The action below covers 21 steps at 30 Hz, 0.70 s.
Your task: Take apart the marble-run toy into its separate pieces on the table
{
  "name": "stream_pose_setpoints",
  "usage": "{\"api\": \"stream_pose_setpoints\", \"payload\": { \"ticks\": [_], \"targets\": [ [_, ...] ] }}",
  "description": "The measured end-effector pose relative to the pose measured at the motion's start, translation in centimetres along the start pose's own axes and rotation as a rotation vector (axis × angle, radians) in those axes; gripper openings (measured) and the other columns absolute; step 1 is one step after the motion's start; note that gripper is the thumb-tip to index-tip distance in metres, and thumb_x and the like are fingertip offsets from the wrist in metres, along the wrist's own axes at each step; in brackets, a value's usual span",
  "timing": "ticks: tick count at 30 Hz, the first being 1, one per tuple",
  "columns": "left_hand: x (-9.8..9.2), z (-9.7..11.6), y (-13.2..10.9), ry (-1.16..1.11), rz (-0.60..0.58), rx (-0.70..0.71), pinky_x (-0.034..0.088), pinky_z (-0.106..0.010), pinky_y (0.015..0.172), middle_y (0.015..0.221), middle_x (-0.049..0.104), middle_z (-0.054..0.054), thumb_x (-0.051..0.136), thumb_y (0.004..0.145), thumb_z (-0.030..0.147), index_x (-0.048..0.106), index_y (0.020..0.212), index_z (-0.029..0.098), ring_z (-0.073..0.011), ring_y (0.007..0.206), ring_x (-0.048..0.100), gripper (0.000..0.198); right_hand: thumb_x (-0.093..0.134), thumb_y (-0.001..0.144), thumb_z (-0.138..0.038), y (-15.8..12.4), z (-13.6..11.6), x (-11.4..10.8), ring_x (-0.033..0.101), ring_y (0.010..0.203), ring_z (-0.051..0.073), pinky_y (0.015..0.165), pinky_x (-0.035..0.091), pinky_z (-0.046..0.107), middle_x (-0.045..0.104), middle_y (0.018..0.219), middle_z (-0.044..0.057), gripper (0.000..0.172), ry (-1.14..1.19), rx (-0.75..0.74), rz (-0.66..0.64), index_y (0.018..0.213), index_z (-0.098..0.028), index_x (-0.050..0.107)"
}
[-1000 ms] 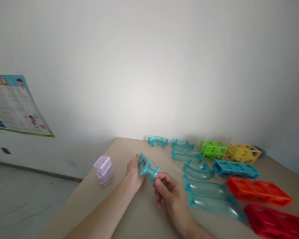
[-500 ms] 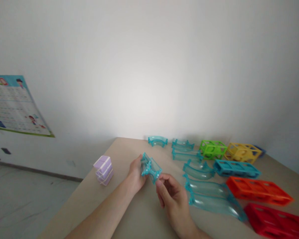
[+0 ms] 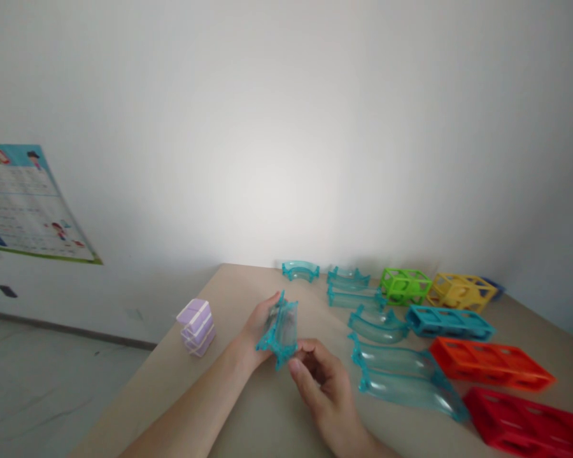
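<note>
Above the table, a translucent teal plastic track piece (image 3: 282, 329) is held between both hands. My left hand (image 3: 259, 327) is wrapped round its left and far side, most of the fingers hidden behind the plastic. My right hand (image 3: 322, 381) pinches the near right corner between thumb and fingers. The piece looks channel-shaped, with small connectors at its ends. Beside my right hand lie two wide, clear teal track pieces (image 3: 403, 375). Farther back is a curved teal piece (image 3: 377, 326).
On the beige table (image 3: 172, 407), a lilac block stack (image 3: 198, 326) stands left. More track pieces (image 3: 300, 270) lie near the wall. At right sit green (image 3: 405, 286), yellow (image 3: 461, 291), teal (image 3: 449, 322), orange (image 3: 489, 362) and red (image 3: 525, 420) openwork frames.
The held track piece has been turned between my hands, its long side now pointing away from me. Both hands have shifted slightly left. The pieces on the table lie as before.
</note>
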<state>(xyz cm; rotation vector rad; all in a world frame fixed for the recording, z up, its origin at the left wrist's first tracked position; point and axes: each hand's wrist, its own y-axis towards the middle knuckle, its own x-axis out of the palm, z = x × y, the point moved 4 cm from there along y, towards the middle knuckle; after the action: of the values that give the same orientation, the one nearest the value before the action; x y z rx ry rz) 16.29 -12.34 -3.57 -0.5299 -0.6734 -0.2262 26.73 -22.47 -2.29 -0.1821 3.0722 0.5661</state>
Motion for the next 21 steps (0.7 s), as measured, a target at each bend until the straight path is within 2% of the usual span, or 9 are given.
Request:
{"api": "stream_pose_setpoints", "payload": {
  "ticks": [4, 6, 8, 10, 13, 15, 17, 21],
  "targets": [
    [-0.1, 0.8, 0.4, 0.004, 0.075, 0.127, 0.047, -0.021, 0.049, 0.062, 0.066, -0.004, 0.051, 0.090, 0.038, 0.060, 0.076, 0.014, -0.0134, 0.051, 0.062, 0.029, 0.058, 0.088, -0.042, 0.3, 0.6, 0.0, 0.042, 0.059, 0.011, 0.054, 0.033, 0.022, 0.046, 0.064, -0.004, 0.025, -0.045, 0.051, 0.003, 0.082, -0.018, 0.061],
    [0.2, 0.8, 0.2, 0.066, 0.062, 0.163, 0.048, -0.022, 0.050, 0.062, 0.066, -0.004, 0.051, 0.090, 0.039, 0.061, 0.077, 0.014, -0.0136, 0.052, 0.062, 0.030, 0.058, 0.088, -0.041, 0.7, 1.2, -0.4, 0.044, 0.059, 0.012, 0.054, 0.034, 0.022, 0.048, 0.064, -0.004, 0.024, -0.130, 0.066, 0.060, 0.080, -0.018, 0.060],
    [0.4, 0.8, 0.0, 0.184, 0.049, 0.235, 0.049, -0.023, 0.054, 0.068, 0.068, -0.005, 0.059, 0.084, 0.040, 0.065, 0.081, 0.013, -0.0151, 0.057, 0.064, 0.028, 0.058, 0.087, -0.038, 1.1, 1.9, -0.9, 0.048, 0.059, 0.013, 0.055, 0.036, 0.023, 0.052, 0.064, -0.003, 0.021, -0.236, 0.077, 0.126, 0.079, -0.018, 0.060],
    [0.2, 0.9, -0.3, 0.310, 0.098, 0.363, 0.051, -0.025, 0.067, 0.090, 0.072, -0.008, 0.068, 0.076, 0.035, 0.067, 0.093, 0.014, -0.0187, 0.080, 0.067, 0.026, 0.057, 0.085, -0.033, 1.6, 2.5, -1.5, 0.052, 0.058, 0.014, 0.054, 0.038, 0.024, 0.055, 0.064, -0.002, 0.015, -0.308, 0.108, 0.183, 0.082, -0.019, 0.060],
    [-0.1, 1.1, -0.5, 0.550, 0.195, 0.482, 0.046, -0.029, 0.088, 0.122, 0.065, -0.011, 0.071, 0.070, 0.024, 0.067, 0.109, 0.016, -0.0233, 0.112, 0.059, 0.039, 0.054, 0.083, -0.030, 2.3, 3.5, -2.3, 0.054, 0.051, 0.015, 0.046, 0.040, 0.024, 0.057, 0.063, -0.002, 0.012, -0.317, 0.195, 0.241, 0.087, -0.019, 0.059],
    [0.1, 0.9, -0.4, 0.753, 0.171, 0.490, 0.045, -0.032, 0.091, 0.127, 0.062, -0.013, 0.068, 0.071, 0.021, 0.066, 0.113, 0.016, -0.0244, 0.112, 0.059, 0.043, 0.051, 0.083, -0.030, 2.4, 3.9, -2.7, 0.053, 0.044, 0.014, 0.038, 0.037, 0.022, 0.059, 0.065, -0.001, 0.014, -0.289, 0.261, 0.266, 0.089, -0.020, 0.058],
    [0.4, 0.7, -0.5, 0.952, 0.118, 0.513, 0.047, -0.033, 0.088, 0.121, 0.065, -0.012, 0.065, 0.071, 0.020, 0.066, 0.115, 0.017, -0.0231, 0.102, 0.063, 0.044, 0.048, 0.082, -0.030, 2.4, 4.3, -2.8, 0.053, 0.041, 0.013, 0.032, 0.035, 0.021, 0.061, 0.070, 0.001, 0.016, -0.266, 0.319, 0.271, 0.093, -0.020, 0.056],
    [1.0, 0.5, -1.0, 1.288, 0.053, 0.636, 0.046, -0.033, 0.087, 0.105, 0.070, -0.008, 0.059, 0.074, 0.020, 0.072, 0.105, 0.020, -0.0210, 0.092, 0.062, 0.034, 0.045, 0.080, -0.023, 2.2, 4.9, -2.7, 0.054, 0.039, 0.012, 0.030, 0.039, 0.021, 0.064, 0.075, 0.001, 0.027, -0.229, 0.355, 0.240, 0.106, -0.020, 0.052]
  ]
}}
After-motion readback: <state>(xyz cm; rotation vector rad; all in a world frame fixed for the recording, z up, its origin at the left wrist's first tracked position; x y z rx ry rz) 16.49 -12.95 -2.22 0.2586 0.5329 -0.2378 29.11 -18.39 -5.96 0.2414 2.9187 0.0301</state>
